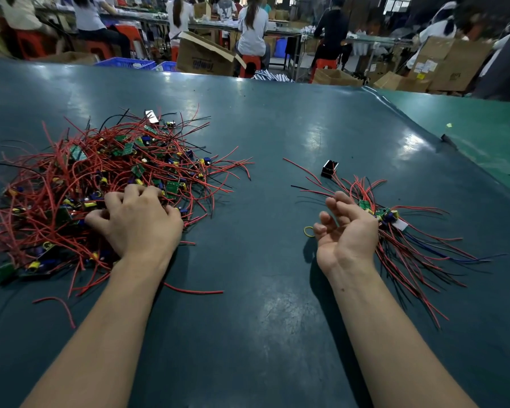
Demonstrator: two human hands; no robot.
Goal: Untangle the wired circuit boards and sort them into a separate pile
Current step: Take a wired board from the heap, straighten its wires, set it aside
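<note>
Both forearms reach out over the dark green table [262,160], and the action is all on the left side: the left hand [138,219] is down in the near edge of the tangled heap [100,184], fingers curled and dug into the red wires, though what exactly they've closed on, a board or only leads, I can't tell, as the fingertips are buried. That heap is where the wired circuit boards sit, green boards with yellow and blue parts knotted through loops of red and black lead. Over on the right, well apart, lies the sorted pile [395,228], its wires fanned out roughly the same way, and the right hand [346,228] rests just beside it, palm turned up, fingers loosely bent and holding nothing. Now the danger, as I read it: pull hard from that buried grip and a whole clump could drag along, leads snagging on neighbouring boards, maybe straining a solder joint or scattering pieces toward the near edge. A loose red wire [193,290] already lies stray by the left forearm. Nearby sit a yellow rubber band [308,231] and a small black part [329,169]; further back, seated workers and cardboard boxes.
</note>
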